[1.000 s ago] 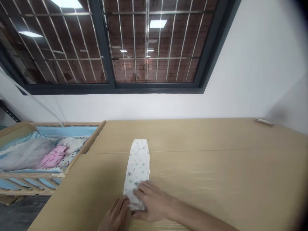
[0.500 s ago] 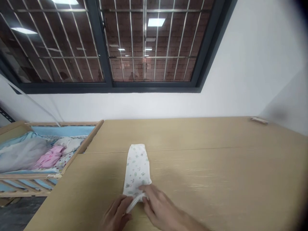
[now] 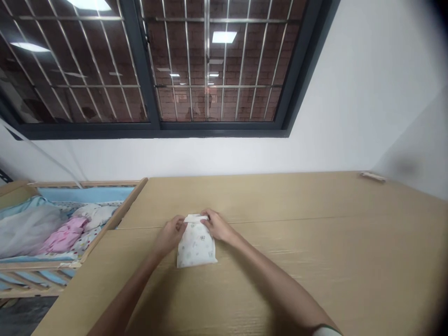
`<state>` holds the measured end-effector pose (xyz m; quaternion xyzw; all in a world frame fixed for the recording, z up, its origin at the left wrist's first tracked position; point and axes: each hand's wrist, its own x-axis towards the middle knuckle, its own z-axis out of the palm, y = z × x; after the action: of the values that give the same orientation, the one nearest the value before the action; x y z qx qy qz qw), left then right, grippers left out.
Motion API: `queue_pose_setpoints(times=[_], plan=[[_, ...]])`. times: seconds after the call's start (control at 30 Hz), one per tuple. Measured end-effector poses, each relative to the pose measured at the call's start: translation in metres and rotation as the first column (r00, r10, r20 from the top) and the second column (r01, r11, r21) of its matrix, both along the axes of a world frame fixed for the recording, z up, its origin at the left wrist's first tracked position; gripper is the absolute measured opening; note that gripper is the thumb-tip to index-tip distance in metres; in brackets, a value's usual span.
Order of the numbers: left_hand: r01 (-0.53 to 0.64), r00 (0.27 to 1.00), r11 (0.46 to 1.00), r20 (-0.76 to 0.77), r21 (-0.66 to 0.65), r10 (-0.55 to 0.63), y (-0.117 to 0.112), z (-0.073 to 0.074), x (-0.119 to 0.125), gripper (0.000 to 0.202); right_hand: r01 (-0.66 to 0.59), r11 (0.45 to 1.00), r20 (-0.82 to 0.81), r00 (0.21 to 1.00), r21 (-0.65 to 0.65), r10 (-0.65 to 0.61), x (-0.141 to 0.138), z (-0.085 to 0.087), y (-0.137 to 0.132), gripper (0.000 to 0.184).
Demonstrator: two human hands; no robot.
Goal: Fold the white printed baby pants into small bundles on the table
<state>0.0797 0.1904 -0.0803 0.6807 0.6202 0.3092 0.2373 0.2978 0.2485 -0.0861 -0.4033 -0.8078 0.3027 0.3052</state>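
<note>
Head view: folded white printed cloth (image 3: pixel 196 247) lay on tan worktop (image 3: pixel 315 266), between both hands. Left hand (image 3: pixel 171 233) pinched far left corner, grip narrow. Right hand (image 3: pixel 217 227) held far right corner, grip likewise closed on cloth. Wooden crib (image 3: pixel 115 220) stood beside worktop's left edge, pink fabric (image 3: pixel 66 234) inside. Barred window (image 3: pixel 217 127) above.

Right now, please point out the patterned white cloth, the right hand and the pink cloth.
Patterned white cloth (image 3: pixel 196 248): head view, printed upper face.
Right hand (image 3: pixel 219 227): head view, back of hand.
Pink cloth (image 3: pixel 66 235): head view, crumpled middle.
</note>
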Motion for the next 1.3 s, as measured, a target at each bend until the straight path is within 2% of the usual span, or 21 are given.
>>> queue_pose_setpoints(times=[0.13, 0.2, 0.27, 0.33, 0.43, 0.5, 0.53, 0.6, 0.67, 0.73, 0.8, 0.93, 1.03, 1.13, 1.23, 1.3], plan=[[-0.093, 0.994, 0.995, -0.069, -0.041, 0.090, 0.049, -0.016, 0.003, 0.017, 0.109, 0.994, 0.033, 0.993, 0.014, -0.110, -0.015, -0.029, 0.042, 0.016], [-0.128, 0.985, 0.991, -0.122, -0.048, 0.121, 0.063, -0.023, 0.007, 0.013, 0.142, 0.990, 0.053, 0.988, 0.013, -0.143, -0.018, -0.038, 0.052, 0.019], [-0.155, 0.973, 0.988, -0.179, -0.023, 0.149, 0.066, -0.027, 0.013, 0.010, 0.164, 0.986, 0.077, 0.983, 0.014, -0.165, -0.017, -0.040, 0.055, 0.020], [-0.171, 0.956, 0.984, -0.234, 0.045, 0.177, 0.054, -0.029, 0.022, 0.016, 0.174, 0.984, 0.094, 0.980, 0.034, -0.177, -0.014, -0.037, 0.050, 0.020], [-0.136, 0.937, 0.979, -0.302, 0.152, 0.177, 0.009, -0.038, 0.041, 0.032, 0.069, 0.982, 0.148, 0.984, 0.175, -0.095, -0.011, -0.023, 0.026, 0.031], [-0.068, 0.925, 0.978, -0.354, 0.195, 0.135, -0.034, -0.053, 0.055, 0.034, -0.124, 0.953, 0.218, 0.974, 0.276, 0.064, -0.012, -0.013, 0.002, 0.043], [-0.010, 0.891, 0.958, -0.433, 0.288, 0.139, -0.054, -0.062, 0.061, 0.038, -0.245, 0.922, 0.255, 0.952, 0.300, 0.170, -0.015, -0.010, -0.011, 0.047], [0.048, 0.815, 0.915, -0.545, 0.400, 0.195, -0.089, -0.083, 0.070, 0.039, -0.465, 0.839, 0.305, 0.873, 0.284, 0.381, -0.022, -0.010, -0.035, 0.053], [0.076, 0.771, 0.905, -0.600, 0.419, 0.214, -0.110, -0.099, 0.074, 0.035, -0.609, 0.763, 0.327, 0.782, 0.218, 0.531, -0.030, -0.019, -0.052, 0.055], [0.076, 0.756, 0.920, -0.624, 0.383, 0.197, -0.118, -0.109, 0.075, 0.030, -0.656, 0.742, 0.338, 0.735, 0.135, 0.588, -0.036, -0.034, -0.059, 0.056], [0.059, 0.750, 0.935, -0.634, 0.350, 0.190, -0.117, -0.112, 0.073, 0.030, -0.654, 0.753, 0.366, 0.721, 0.076, 0.589, -0.040, -0.050, -0.055, 0.057], [0.052, 0.723, 0.922, -0.652, 0.383, 0.229, -0.110, -0.115, 0.068, 0.042, -0.593, 0.798, 0.447, 0.746, 0.107, 0.494, -0.037, -0.069, -0.019, 0.058], [0.058, 0.709, 0.914, -0.661, 0.400, 0.244, -0.108, -0.119, 0.066, 0.048, -0.516, 0.843, 0.490, 0.780, 0.149, 0.390, -0.032, -0.069, 0.018, 0.059], [0.059, 0.698, 0.919, -0.674, 0.390, 0.242, -0.108, -0.121, 0.067, 0.048, -0.489, 0.859, 0.517, 0.780, 0.153, 0.352, -0.028, -0.064, 0.048, 0.059], [0.067, 0.699, 0.921, -0.677, 0.383, 0.230, -0.106, -0.119, 0.065, 0.046, -0.501, 0.853, 0.539, 0.764, 0.148, 0.355, -0.026, -0.058, 0.065, 0.058], [0.082, 0.736, 0.926, -0.648, 0.369, 0.193, -0.101, -0.114, 0.059, 0.042, -0.493, 0.854, 0.545, 0.768, 0.166, 0.337, -0.025, -0.054, 0.066, 0.058]])
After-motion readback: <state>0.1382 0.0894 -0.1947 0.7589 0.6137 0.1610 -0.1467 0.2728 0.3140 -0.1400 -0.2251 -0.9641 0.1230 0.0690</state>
